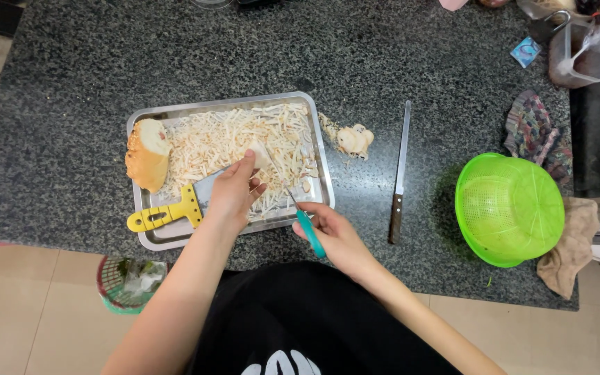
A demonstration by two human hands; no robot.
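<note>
At the far left of the steel tray (148,239), a large pale chunk (147,154) is seen resting on the rim, a yellow-handled scraper (164,212) just below it. The left hand (234,194) is laid over the shredded heap (223,142), a small white piece (260,154) pinched between thumb and fingertips. Next, a teal-handled small knife (308,230) is gripped in the closed fingers of the right hand (335,236), its blade angled towards that piece. A fingertip could be nicked, since blade and pinch are so close. Further right, a long knife (399,173) and a green colander (510,208) lie apart.
</note>
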